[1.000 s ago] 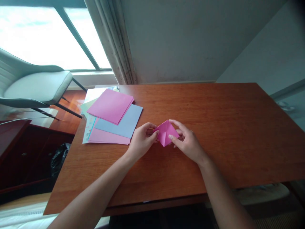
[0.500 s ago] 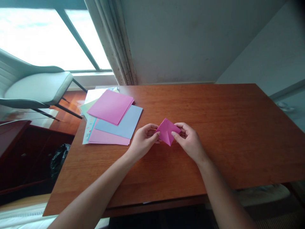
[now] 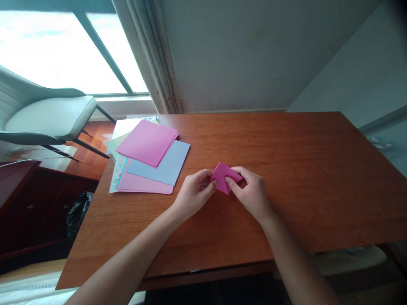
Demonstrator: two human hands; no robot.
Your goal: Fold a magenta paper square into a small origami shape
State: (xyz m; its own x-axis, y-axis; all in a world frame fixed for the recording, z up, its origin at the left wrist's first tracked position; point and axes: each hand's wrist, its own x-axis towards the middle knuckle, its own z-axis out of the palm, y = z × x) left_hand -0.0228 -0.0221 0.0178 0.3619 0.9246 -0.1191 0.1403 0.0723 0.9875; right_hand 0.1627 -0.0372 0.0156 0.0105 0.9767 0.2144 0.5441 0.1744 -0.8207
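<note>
I am holding a small folded piece of magenta paper (image 3: 225, 177) just above the middle of the wooden table (image 3: 302, 178), a little nearer my edge than the far one. It is showing as a tilted diamond with a crease running down its near half. My left hand (image 3: 192, 195) is pinching its nine o'clock corner between thumb and forefinger, the other fingers curled in. My right hand (image 3: 251, 192) is gripping its three o'clock side, the thumb pressing on the top face near the crease and the fingers wrapping behind. I cannot tell whether the paper's lowest point is touching the wood.

At about ten o'clock from the fold, near but apart from my left hand, a loose stack of sheets is lying flat: a pink sheet (image 3: 146, 142) on top, a pale blue sheet (image 3: 165, 165) under it, and more pink and light sheets poking out beneath. Farther out at ten o'clock, beyond the table's edge, a grey chair (image 3: 47, 116) is standing below a bright window (image 3: 47, 46). At eleven o'clock a curtain (image 3: 152, 63) is hanging against the wall.
</note>
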